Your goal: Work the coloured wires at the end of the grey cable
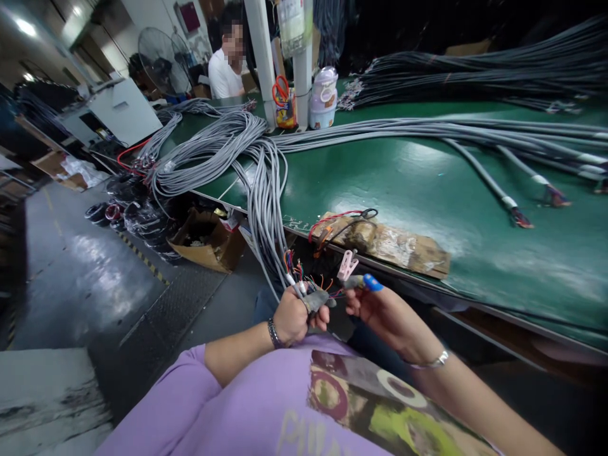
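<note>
My left hand (293,315) is closed around the end of a grey cable (268,209), near its white collar and fanned-out coloured wires (297,269). Grey finger covers show on its thumb and finger. My right hand (380,313), just to the right, pinches thin coloured wires (336,293) that run between the two hands. It wears a grey finger cover and a blue one (373,282). Right above its fingertips is a pink clothespin (348,265) at the bench edge. What it is fixed to is hard to make out.
A taped cardboard strip (413,250) with red and black leads lies along the edge of the green bench (380,171). Coiled grey cables (213,152) hang over that edge. Black cable bundles (451,79) lie behind. An open carton (204,244) stands on the floor; a person (225,69) sits beyond.
</note>
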`<state>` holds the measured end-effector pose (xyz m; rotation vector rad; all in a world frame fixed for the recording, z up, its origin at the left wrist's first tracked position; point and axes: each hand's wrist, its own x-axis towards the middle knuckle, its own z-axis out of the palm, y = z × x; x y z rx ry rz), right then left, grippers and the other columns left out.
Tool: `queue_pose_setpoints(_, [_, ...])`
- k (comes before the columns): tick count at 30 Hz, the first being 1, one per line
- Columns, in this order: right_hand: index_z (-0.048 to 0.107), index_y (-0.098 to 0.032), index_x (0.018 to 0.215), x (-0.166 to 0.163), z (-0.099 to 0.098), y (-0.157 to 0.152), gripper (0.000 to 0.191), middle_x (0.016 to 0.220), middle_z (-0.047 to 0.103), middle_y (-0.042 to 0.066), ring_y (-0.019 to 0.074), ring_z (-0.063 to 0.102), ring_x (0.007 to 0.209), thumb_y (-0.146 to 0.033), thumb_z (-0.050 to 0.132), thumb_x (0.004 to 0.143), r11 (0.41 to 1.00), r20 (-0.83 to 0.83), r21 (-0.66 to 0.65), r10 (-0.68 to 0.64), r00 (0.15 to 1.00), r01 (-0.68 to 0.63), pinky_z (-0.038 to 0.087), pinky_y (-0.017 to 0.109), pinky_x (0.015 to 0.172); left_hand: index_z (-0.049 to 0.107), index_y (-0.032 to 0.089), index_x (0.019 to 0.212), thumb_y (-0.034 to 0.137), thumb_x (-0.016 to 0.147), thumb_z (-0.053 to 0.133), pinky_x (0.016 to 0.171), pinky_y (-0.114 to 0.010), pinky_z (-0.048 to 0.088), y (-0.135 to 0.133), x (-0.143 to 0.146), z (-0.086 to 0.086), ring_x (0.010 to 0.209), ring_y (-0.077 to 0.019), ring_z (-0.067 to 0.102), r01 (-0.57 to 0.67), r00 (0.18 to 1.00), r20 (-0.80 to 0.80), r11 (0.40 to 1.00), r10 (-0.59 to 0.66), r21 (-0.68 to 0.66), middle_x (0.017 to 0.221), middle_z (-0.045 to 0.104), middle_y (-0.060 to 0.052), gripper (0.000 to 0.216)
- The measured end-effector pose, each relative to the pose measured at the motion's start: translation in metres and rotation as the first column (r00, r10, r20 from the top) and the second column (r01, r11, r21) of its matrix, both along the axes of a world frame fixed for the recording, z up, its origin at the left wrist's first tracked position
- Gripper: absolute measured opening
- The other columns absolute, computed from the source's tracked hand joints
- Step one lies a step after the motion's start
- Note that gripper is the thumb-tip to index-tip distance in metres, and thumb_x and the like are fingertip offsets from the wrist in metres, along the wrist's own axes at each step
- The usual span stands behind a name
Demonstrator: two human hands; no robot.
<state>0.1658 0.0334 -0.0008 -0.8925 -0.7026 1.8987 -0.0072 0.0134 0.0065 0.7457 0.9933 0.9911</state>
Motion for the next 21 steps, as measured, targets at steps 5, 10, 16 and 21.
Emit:
queue_pose_setpoints(5, [0.068, -0.02, 0.079, 0.002, 0.006, 0.017, 0.041, 0.074, 0.064, 0.003, 0.0113, 0.05, 0.056, -0.058, 0.074, 0.067, 0.998, 0.02, -0.004, 0.058, 0.998, -0.057, 0.043, 0.024, 0.05, 0.055, 0.014, 0.066, 0.051, 0.059, 0.077, 0.031, -0.019, 0.028, 0.004, 0.002, 0.014, 0.029, -0.0085, 0.045, 0.071, 0.997, 0.037, 0.997, -0.07, -0.039, 0.043, 0.055, 0.002, 0.043])
queue_pose_setpoints(10, [0.065, -0.019, 0.065, -0.008, 0.013, 0.022, 0.042, 0.057, 0.056, -0.001, 0.01, 0.043, 0.05, -0.06, 0.073, 0.068, 0.95, 0.318, 0.287, -0.216, 0.923, 0.123, 0.034, 0.024, 0.047, 0.055, 0.014, 0.066, 0.049, 0.057, 0.077, 0.03, -0.019, 0.029, 0.011, 0.006, 0.021, 0.029, -0.0088, 0.044, 0.119, 0.992, 0.054, 0.991, -0.115, -0.059, 0.043, 0.055, 0.001, 0.042])
queue_pose_setpoints(16, [0.068, -0.021, 0.072, -0.017, 0.007, 0.03, 0.049, 0.063, 0.062, 0.002, 0.0145, 0.053, 0.056, -0.069, 0.065, 0.069, 0.992, 0.019, 0.083, -0.092, 0.996, 0.09, 0.044, 0.027, 0.053, 0.057, 0.014, 0.068, 0.05, 0.056, 0.078, 0.03, -0.019, 0.027, 0.015, 0.012, 0.023, 0.029, -0.0081, 0.043, 0.154, 0.988, 0.023, 0.984, -0.153, -0.084, 0.042, 0.054, 0.002, 0.044])
queue_pose_setpoints(21, [0.068, -0.02, 0.075, -0.02, 0.003, 0.034, 0.04, 0.065, 0.066, 0.002, 0.0151, 0.058, 0.059, -0.058, 0.076, 0.065, 0.991, -0.12, -0.005, -0.13, 0.984, 0.13, 0.048, 0.027, 0.056, 0.057, 0.013, 0.065, 0.053, 0.057, 0.077, 0.03, -0.019, 0.028, 0.017, 0.016, 0.019, 0.028, -0.0079, 0.043, 0.16, 0.986, -0.027, 0.982, -0.163, -0.105, 0.041, 0.053, 0.002, 0.046])
